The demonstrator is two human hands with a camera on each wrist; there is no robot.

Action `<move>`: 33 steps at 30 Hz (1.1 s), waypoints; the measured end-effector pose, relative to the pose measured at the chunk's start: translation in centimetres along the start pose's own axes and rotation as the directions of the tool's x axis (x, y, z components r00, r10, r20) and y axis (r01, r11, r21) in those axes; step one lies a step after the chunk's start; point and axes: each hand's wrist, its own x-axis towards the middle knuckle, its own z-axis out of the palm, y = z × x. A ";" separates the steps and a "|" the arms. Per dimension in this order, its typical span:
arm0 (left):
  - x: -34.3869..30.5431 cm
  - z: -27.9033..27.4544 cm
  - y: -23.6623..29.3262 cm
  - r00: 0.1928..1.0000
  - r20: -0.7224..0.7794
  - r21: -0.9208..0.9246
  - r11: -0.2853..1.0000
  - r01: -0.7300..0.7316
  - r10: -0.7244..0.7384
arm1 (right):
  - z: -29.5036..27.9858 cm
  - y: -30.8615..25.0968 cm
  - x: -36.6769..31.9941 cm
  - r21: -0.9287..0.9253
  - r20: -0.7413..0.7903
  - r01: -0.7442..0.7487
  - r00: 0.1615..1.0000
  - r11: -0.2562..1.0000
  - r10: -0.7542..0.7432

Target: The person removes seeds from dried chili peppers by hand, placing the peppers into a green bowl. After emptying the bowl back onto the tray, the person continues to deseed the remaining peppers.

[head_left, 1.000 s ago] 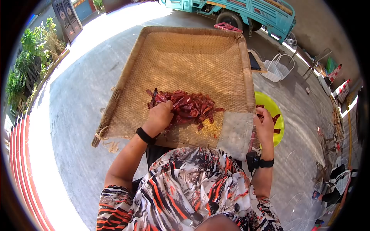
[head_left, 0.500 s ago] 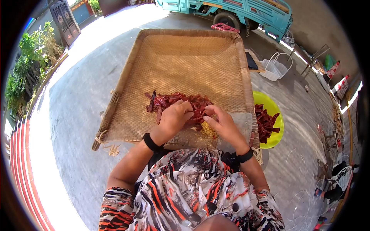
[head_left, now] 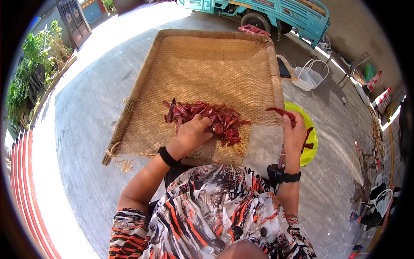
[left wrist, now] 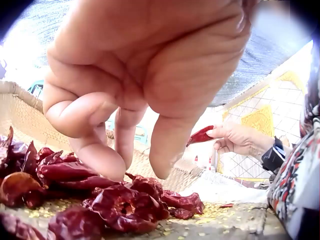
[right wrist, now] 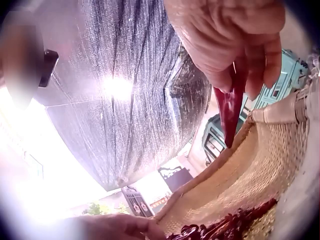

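In the head view, a heap of dried red chilies lies on the near part of a woven tray. Yellow seeds are scattered beside it. My left hand is low over the heap's near side; in the left wrist view its fingers bend loosely down to the chilies, thumb apart, nothing between them. My right hand is raised at the tray's right edge and pinches one long dried chili. That chili points downward in the right wrist view.
A yellow-green basin with chilies sits right of the tray, partly behind my right hand. Farther right are a white basket and a dark flat device. A teal cargo vehicle stands beyond the tray.
My right hand moved from the basin side to the heap beside my left hand, then back right, now with a chili pinched in it. My left hand stayed over the heap, shifting slightly.
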 end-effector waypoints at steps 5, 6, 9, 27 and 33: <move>-0.2 3.5 -2.2 0.968 -0.159 -0.049 0.978 -0.204 0.195 | -1.1 0.9 -0.4 -0.126 -0.197 -0.021 0.980 0.992 -0.005; 0.0 3.5 -2.0 0.974 -0.133 -0.061 0.980 -0.191 0.182 | -0.5 0.9 -0.8 -0.088 0.017 -0.050 0.999 0.995 0.052; 0.9 2.6 -0.6 0.992 -0.026 -0.060 0.990 -0.126 0.124 | 1.8 -1.3 -2.8 -0.060 0.556 0.091 0.830 0.994 -0.042; 1.2 0.6 1.6 0.998 -0.063 -0.224 0.974 -0.021 0.007 | -0.8 1.5 -0.6 -0.310 0.032 0.038 0.999 0.950 -0.030; 1.1 1.6 4.4 0.999 0.005 -0.319 0.947 -0.040 0.044 | 0.6 -2.0 -2.9 0.047 0.538 -0.103 0.841 0.994 0.062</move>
